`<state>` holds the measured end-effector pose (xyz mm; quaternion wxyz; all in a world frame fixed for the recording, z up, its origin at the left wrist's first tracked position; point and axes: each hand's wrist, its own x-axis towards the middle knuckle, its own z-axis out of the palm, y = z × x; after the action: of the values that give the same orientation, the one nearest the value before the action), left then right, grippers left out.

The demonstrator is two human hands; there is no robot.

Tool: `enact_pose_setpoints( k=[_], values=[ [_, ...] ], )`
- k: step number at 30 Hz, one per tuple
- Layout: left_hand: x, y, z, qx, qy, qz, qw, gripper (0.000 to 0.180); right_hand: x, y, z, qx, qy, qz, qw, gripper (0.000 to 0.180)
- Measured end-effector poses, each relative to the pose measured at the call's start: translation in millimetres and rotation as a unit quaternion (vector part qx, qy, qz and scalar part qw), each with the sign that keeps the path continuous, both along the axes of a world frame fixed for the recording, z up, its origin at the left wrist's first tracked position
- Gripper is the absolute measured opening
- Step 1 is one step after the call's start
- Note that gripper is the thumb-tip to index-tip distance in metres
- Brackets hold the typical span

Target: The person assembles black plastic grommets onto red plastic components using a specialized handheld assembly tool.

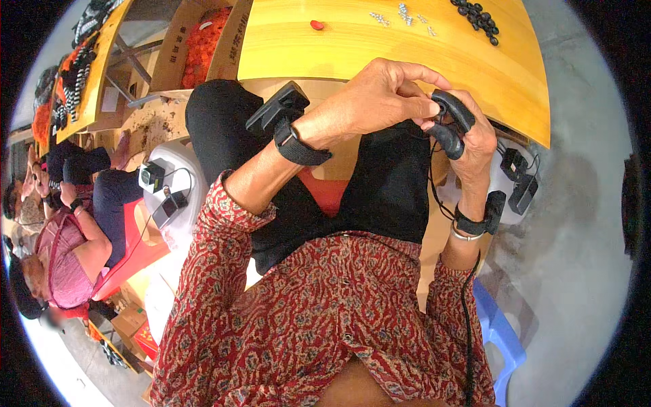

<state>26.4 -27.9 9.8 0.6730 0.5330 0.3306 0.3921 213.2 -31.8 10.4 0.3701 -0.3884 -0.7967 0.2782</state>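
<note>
A curved black piece [458,111], smooth and rounded, sits in my right hand [480,139] just off the table's near edge. A second black lobe [448,141] lies against my right palm; I cannot tell whether the two are one part. My right fingers wrap round the black piece from the right. From the left comes my left hand [380,95], thumb and forefinger closed at the piece's left end. Whatever small thing may be between those fingertips is hidden.
On the yellow table [400,57] lie a small red piece [317,25], several little silvery parts [405,15] and a cluster of black round parts [478,17]. A carton [165,57] of orange pieces stands at the left. Another person [78,247] sits further left. A blue stool [498,332] stands at right.
</note>
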Motion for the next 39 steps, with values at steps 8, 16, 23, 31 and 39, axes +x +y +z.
enact_pose_setpoints(
  k=[8, 16, 23, 31, 39],
  values=[
    [8, -3, -3, -0.015, -0.021, 0.015, 1.0, 0.035, 2, -2, 0, 0.04, 0.018, -0.008, 0.999, 0.029],
    [12, -6, 0, -0.019, -0.067, 0.009, 0.998, 0.036, 4, -6, 4, 0.071, 0.019, -0.048, 0.996, 0.026],
    [18, -13, -2, 0.037, -0.113, -0.065, 0.991, 0.069, 9, -9, 4, 0.079, 0.045, -0.059, 0.994, 0.028],
    [23, -17, -10, 0.101, -0.021, -0.024, 0.994, 0.065, 9, -14, 7, 0.122, 0.029, -0.059, 0.99, 0.028],
    [20, -20, -9, 0.152, 0.056, -0.001, 0.987, 0.064, 8, -13, 6, 0.109, 0.038, -0.048, 0.992, 0.029]
  ],
)
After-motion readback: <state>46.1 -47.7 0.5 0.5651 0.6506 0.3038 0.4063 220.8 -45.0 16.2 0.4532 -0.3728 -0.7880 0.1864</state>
